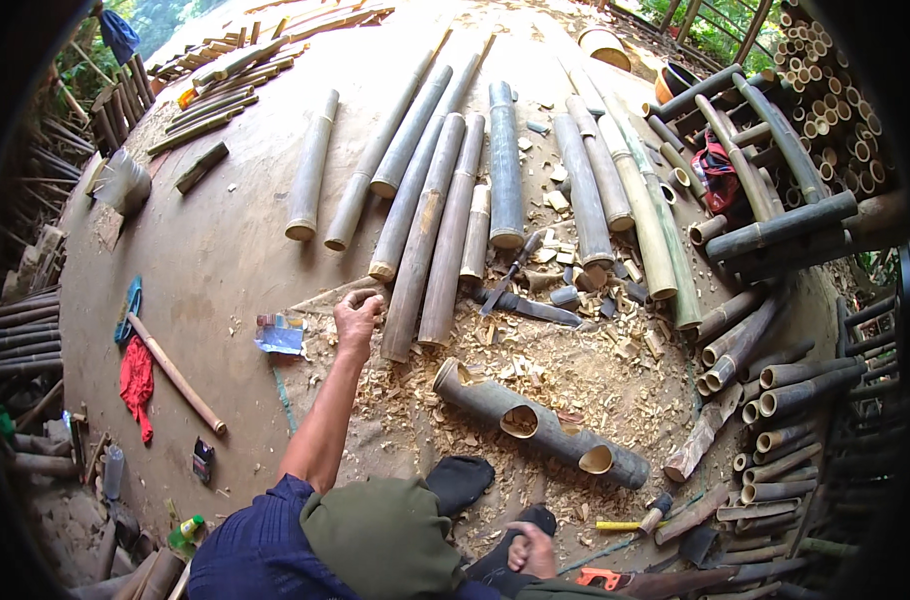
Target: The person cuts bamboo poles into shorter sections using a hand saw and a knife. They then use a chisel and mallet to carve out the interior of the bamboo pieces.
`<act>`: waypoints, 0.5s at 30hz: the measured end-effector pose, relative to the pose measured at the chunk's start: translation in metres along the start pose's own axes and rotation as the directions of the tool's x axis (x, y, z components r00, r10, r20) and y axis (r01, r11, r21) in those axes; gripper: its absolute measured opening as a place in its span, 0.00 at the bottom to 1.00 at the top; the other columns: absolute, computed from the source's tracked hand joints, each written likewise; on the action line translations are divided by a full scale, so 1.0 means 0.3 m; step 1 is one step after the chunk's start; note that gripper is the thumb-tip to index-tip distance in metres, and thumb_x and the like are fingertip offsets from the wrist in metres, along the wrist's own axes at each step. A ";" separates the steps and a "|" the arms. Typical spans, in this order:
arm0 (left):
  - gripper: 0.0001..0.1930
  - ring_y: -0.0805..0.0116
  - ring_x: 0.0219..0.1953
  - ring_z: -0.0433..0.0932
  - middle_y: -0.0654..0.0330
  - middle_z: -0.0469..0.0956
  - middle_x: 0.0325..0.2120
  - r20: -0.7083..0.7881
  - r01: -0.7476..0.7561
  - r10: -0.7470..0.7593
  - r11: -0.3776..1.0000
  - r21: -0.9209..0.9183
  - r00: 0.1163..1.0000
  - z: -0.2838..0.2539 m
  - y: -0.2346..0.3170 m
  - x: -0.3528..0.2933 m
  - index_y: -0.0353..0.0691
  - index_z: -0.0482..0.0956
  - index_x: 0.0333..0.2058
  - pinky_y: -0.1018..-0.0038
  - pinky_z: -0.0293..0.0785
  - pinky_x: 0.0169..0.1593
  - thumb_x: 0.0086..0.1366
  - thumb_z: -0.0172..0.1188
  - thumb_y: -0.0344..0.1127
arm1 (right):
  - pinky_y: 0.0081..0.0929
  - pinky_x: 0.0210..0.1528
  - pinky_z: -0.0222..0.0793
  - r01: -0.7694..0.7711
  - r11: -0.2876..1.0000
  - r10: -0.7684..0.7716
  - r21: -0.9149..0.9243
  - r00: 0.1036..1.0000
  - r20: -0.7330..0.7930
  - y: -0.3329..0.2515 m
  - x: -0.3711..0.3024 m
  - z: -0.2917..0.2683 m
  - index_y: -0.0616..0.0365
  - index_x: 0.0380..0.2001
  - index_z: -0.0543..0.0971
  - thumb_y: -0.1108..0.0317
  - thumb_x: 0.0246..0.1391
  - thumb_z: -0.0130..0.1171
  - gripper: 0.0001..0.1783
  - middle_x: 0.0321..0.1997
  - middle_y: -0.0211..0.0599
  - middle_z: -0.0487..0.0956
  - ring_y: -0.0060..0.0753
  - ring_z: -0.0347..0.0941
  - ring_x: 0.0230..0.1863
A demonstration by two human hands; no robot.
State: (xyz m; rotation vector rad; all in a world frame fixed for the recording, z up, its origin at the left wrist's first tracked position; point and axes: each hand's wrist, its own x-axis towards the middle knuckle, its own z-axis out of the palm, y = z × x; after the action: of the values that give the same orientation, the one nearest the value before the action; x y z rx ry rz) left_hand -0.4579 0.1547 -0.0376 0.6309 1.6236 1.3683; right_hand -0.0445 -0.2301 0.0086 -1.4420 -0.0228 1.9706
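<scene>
My left hand (pixel 358 320) reaches forward, fingers curled closed, by the near ends of several long bamboo poles (pixel 423 240). A brown cloth-like edge (pixel 325 297) lies right beside its fingers; whether they grip it is hidden. My right hand (pixel 532 551) is closed low by my dark shoe (pixel 528 520), and what it holds, if anything, does not show. Between and ahead of my feet lies a bamboo section (pixel 545 425) with oval openings cut in its side, apart from both hands. Beyond it, a dark-sheathed or dark-handled blade (pixel 530 305) rests among wood chips.
A hammer-like tool (pixel 657 512) and an orange-handled saw (pixel 600 578) lie at lower right. Bamboo stacks (pixel 805 390) line the right side. On the left are a wooden-handled tool (pixel 175 372), a red cloth (pixel 137 385) and a blue packet (pixel 280 335).
</scene>
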 end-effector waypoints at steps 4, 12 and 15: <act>0.09 0.79 0.25 0.78 0.65 0.85 0.30 -0.123 0.008 0.014 0.985 0.173 0.992 -0.135 -0.176 0.034 0.38 0.85 0.43 0.78 0.73 0.27 0.67 0.70 0.33 | 0.28 0.14 0.58 0.058 0.998 -0.063 -0.034 0.985 -0.162 0.011 0.091 0.019 0.65 0.49 0.81 0.54 0.75 0.50 0.22 0.19 0.29 0.68 0.26 0.63 0.15; 0.16 0.72 0.40 0.82 0.61 0.88 0.37 -0.133 0.073 -0.041 0.968 0.240 0.990 -0.087 -0.212 -0.012 0.36 0.89 0.45 0.73 0.78 0.48 0.62 0.73 0.39 | 0.31 0.17 0.58 -0.127 0.991 0.108 -0.048 0.951 -0.290 -0.028 0.205 -0.014 0.67 0.49 0.83 0.46 0.74 0.50 0.30 0.15 0.25 0.65 0.27 0.61 0.14; 0.15 0.72 0.39 0.82 0.61 0.88 0.37 -0.138 0.016 0.018 0.971 0.240 0.990 -0.088 -0.228 -0.022 0.37 0.88 0.43 0.72 0.78 0.47 0.63 0.73 0.40 | 0.32 0.18 0.59 -0.167 0.985 0.144 -0.047 0.939 -0.313 -0.030 0.225 -0.014 0.66 0.49 0.83 0.45 0.73 0.49 0.30 0.15 0.24 0.64 0.28 0.61 0.15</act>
State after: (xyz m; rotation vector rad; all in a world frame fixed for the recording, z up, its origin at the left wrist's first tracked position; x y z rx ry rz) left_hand -0.4669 0.1182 -0.1012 0.6895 1.9213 1.2495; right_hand -0.0464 -0.1890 -0.0460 -1.8361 0.1661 1.8593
